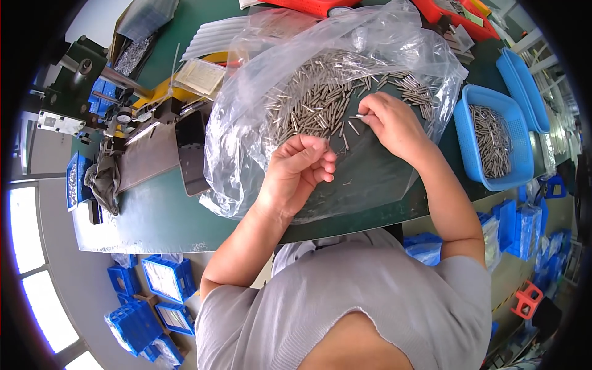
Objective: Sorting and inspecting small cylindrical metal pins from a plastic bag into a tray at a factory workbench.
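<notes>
A heap of small grey metal pins (317,102) lies on a large clear plastic bag (237,139) spread over the green table. My right hand (398,126) is at the right side of the heap, thumb and forefinger pinched on one metal pin (357,116) that points left. Just below the heap, my left hand (296,169) is closed, its thumb pressed against the forefinger and the other fingers curled. Whatever its fingertips hold is too small to make out. A few loose pins (345,142) lie between my hands.
To the right stands a blue basket (472,105) of similar pins, with another blue basket (524,86) beside it. A dark flat tablet-like slab (192,154) and a bench machine (80,68) are at the left. Red trays (478,21) sit at the far edge.
</notes>
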